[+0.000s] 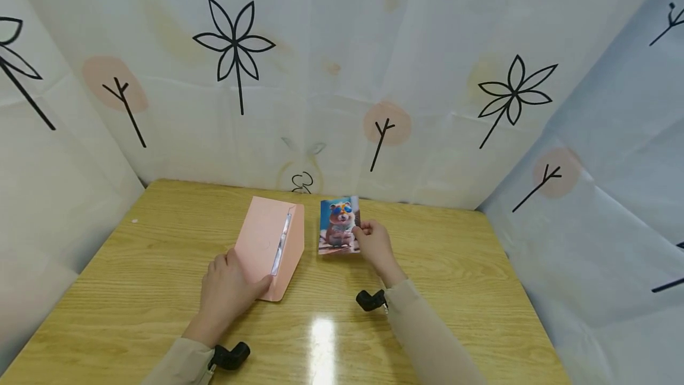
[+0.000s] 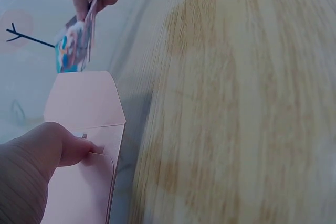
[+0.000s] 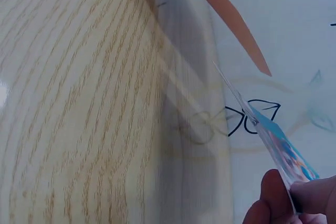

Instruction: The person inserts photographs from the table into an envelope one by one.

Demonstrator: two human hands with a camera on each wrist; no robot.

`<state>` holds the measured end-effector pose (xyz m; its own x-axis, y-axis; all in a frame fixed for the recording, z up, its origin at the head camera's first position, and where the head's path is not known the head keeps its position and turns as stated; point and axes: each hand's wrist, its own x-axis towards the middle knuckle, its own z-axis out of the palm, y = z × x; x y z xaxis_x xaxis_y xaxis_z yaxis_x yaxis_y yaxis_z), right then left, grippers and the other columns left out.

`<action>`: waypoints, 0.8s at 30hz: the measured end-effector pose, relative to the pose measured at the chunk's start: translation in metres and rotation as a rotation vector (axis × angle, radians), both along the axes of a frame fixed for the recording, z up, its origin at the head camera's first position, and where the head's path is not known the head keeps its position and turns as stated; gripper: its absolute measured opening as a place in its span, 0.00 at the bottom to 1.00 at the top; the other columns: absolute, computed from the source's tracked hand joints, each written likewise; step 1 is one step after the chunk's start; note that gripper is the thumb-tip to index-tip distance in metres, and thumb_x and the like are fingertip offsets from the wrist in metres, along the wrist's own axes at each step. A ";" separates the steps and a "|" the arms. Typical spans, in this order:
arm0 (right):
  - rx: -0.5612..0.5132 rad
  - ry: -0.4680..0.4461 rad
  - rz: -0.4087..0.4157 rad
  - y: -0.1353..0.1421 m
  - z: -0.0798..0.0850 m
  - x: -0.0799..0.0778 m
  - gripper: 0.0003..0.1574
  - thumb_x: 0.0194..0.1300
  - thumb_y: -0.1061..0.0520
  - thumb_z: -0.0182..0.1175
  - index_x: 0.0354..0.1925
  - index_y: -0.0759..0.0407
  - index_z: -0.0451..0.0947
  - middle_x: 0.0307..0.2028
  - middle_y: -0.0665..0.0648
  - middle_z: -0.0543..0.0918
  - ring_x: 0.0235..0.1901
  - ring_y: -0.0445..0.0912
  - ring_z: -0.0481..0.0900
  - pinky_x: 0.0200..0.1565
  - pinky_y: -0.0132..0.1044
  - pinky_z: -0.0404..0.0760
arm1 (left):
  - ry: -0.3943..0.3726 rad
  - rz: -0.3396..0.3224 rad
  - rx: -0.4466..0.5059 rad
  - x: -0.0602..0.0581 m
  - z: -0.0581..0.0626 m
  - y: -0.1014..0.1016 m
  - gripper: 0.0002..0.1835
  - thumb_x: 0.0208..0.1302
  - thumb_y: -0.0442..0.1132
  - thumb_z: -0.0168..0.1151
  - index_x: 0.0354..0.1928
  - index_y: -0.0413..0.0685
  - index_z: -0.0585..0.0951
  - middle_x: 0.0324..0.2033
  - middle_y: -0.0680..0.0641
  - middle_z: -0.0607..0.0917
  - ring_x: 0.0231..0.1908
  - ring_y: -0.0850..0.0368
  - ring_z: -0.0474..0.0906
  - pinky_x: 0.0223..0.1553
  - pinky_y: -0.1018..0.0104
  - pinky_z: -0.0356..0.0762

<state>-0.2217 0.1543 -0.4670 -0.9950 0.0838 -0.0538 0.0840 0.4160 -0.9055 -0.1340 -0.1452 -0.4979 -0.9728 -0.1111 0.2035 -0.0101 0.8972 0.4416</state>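
A pink envelope (image 1: pixel 264 233) with its flap (image 2: pixel 86 98) folded out is held up off the table by my left hand (image 1: pixel 230 287), the thumb lying over the pocket's edge. A strip of printed paper (image 1: pixel 281 245) shows inside the envelope's opening. To the right, my right hand (image 1: pixel 376 248) pinches the side of a picture card (image 1: pixel 338 224) showing a furry animal in blue sunglasses. Seen edge-on in the right wrist view, the card (image 3: pixel 286 153) looks like more than one layer between thumb and fingers. Card and envelope are apart, with a narrow gap between them.
Both hands are over a wooden table (image 1: pixel 454 290). White cloth (image 1: pixel 320 76) printed with plant drawings hangs behind it and at its sides. A black camera mount sits on each wrist. A small white speck (image 1: pixel 135 221) lies at the table's left.
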 end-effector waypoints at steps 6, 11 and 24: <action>-0.074 0.027 -0.036 -0.002 0.003 0.004 0.14 0.69 0.52 0.58 0.43 0.62 0.72 0.36 0.60 0.77 0.30 0.52 0.76 0.30 0.42 0.76 | 0.003 -0.008 -0.001 -0.002 -0.005 0.000 0.53 0.43 0.65 0.71 0.51 0.20 0.67 0.38 0.26 0.73 0.40 0.32 0.71 0.37 0.40 0.69; -0.142 0.061 -0.024 -0.010 0.008 0.009 0.14 0.68 0.54 0.59 0.43 0.63 0.72 0.36 0.61 0.77 0.34 0.58 0.79 0.36 0.51 0.79 | -0.014 -0.008 0.006 -0.003 -0.006 0.003 0.53 0.43 0.65 0.71 0.52 0.20 0.66 0.40 0.27 0.72 0.41 0.32 0.71 0.38 0.40 0.69; -0.183 0.129 -0.044 -0.022 0.015 0.013 0.13 0.69 0.55 0.59 0.42 0.65 0.73 0.37 0.60 0.77 0.27 0.46 0.73 0.27 0.36 0.73 | -0.032 -0.010 -0.003 -0.004 -0.001 0.007 0.55 0.43 0.66 0.70 0.54 0.21 0.65 0.41 0.27 0.72 0.41 0.33 0.70 0.39 0.40 0.69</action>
